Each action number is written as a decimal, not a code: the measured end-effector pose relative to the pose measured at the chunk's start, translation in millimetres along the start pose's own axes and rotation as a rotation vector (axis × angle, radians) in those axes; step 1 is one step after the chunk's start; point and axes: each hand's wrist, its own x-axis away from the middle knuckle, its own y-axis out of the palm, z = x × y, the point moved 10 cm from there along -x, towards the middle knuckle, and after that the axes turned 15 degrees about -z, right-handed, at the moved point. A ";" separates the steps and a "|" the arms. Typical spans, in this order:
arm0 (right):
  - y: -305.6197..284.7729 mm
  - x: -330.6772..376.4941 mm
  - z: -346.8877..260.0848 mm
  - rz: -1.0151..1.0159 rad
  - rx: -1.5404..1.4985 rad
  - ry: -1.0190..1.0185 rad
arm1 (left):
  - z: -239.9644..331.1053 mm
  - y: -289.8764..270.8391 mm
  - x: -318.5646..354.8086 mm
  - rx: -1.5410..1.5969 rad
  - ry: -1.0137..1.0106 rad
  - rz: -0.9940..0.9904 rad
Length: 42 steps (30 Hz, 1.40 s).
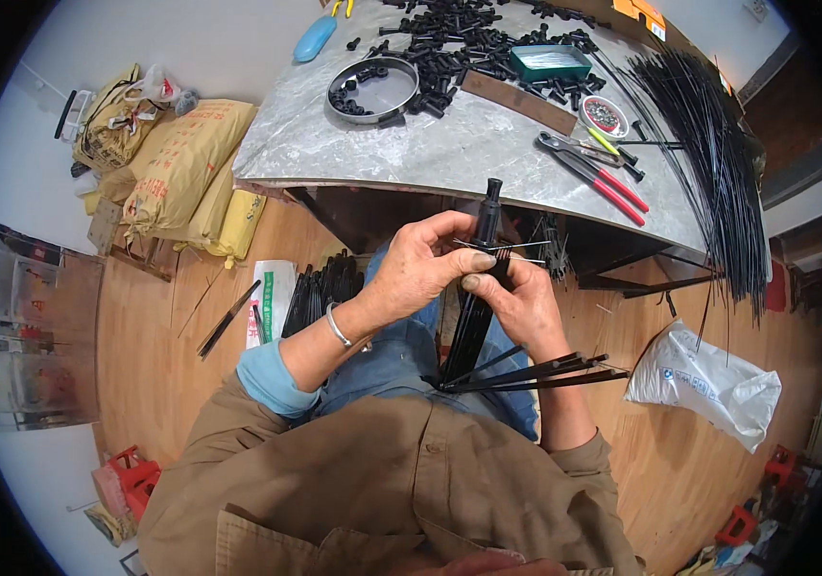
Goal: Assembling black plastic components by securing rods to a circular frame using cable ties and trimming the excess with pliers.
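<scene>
My left hand point(425, 261) is closed around a black tubular fitting point(489, 213), held upright in front of the table edge. Its thumb presses near the fitting's lower end, where thin pale wires point(522, 255) stick out to the right. Below the fitting hangs a bundle of slim black rods point(468, 338), its lower end between my legs. My right hand point(518, 300) grips the top of this bundle, thumb close to the left thumb; its other fingers are partly hidden. Several separate black rods point(555, 371) fan out over my lap, passing across my right forearm.
The grey table point(281, 139) bears piled black fittings point(449, 43), a round metal ring point(372, 91), a green tray point(550, 62), red-handled pliers point(598, 178) and long black rods point(708, 154). Yellow sacks point(185, 173) stand left; a white bag point(703, 384) lies right.
</scene>
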 end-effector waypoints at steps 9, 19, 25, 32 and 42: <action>10.0 -8.8 32.8 -0.221 -0.513 0.027 | 9.8 3.4 -0.9 -0.114 0.101 -0.009; 32.9 -17.0 58.0 -0.431 -0.826 -0.071 | -1.7 14.5 -2.6 -0.058 0.077 -0.085; 32.5 -15.0 68.2 -0.299 -0.813 -0.005 | -23.2 6.2 -7.5 0.235 0.106 -0.096; 23.7 -6.9 74.9 -0.244 -0.749 -0.007 | -23.3 12.5 -9.7 0.316 0.071 -0.134; 30.4 1.1 66.4 -0.270 -0.855 0.012 | -3.3 23.5 -6.3 -0.054 0.132 -0.166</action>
